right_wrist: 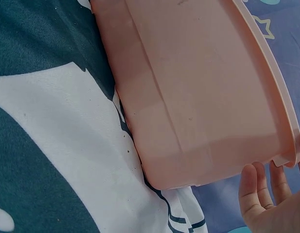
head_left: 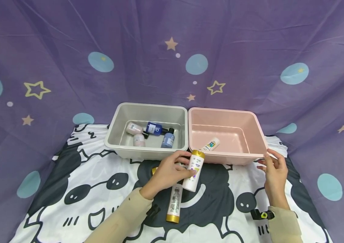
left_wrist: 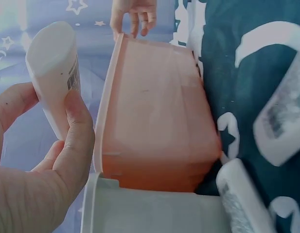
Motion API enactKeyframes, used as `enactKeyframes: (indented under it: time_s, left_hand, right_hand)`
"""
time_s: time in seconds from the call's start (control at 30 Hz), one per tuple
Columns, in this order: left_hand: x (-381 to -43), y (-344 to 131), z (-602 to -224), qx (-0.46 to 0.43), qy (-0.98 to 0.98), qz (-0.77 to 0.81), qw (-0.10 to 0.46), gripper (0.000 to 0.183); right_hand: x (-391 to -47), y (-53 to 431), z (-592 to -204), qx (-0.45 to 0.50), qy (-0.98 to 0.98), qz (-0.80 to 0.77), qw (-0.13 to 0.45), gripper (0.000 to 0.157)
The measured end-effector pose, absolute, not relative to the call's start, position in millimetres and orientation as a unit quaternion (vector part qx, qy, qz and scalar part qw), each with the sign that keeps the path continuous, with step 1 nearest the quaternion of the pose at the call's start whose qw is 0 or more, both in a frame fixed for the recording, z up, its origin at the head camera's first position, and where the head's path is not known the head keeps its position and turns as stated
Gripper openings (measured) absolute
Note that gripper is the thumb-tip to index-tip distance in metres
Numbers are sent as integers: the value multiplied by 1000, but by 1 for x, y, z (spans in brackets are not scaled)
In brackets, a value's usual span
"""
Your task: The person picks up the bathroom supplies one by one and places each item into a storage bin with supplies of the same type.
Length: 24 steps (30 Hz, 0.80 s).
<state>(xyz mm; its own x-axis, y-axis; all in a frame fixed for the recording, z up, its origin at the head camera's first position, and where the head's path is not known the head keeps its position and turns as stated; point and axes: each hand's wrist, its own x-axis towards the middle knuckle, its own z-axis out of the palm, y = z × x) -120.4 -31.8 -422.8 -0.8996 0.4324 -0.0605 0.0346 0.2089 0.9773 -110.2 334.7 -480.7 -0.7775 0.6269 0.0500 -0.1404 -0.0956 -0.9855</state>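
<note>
My left hand (head_left: 167,173) grips a white bottle with a gold cap (head_left: 194,175), thumb on its printed front. The bottle tilts, cap up, in front of the pink bin (head_left: 226,158) where it meets the grey bin. In the left wrist view, the white bottle (left_wrist: 55,73) shows its base and a barcode between thumb and fingers. My right hand (head_left: 276,177) pinches the pink bin's front right corner at the rim, with several fingertips (right_wrist: 260,170) under the lip in the right wrist view. Inside the pink bin lies a small white tube (head_left: 212,144) with a colourful label.
The grey bin (head_left: 146,152) holds several nail polish bottles, blue (head_left: 153,128) and pale pink (head_left: 135,128). A gold-capped white bottle (head_left: 175,204) lies on the patterned cloth below my left hand. Another gold cap (head_left: 154,170) shows behind that hand. A purple curtain (head_left: 147,67) stands behind the bins.
</note>
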Motion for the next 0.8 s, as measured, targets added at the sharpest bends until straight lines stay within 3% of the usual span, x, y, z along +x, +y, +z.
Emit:
enactKeyframes:
  time_s: [0.8]
  left_hand:
    - [-180,6,-383,184,754,617,134,55]
  right_hand:
    - [-112,335,-482,-201,-625,705,268,30]
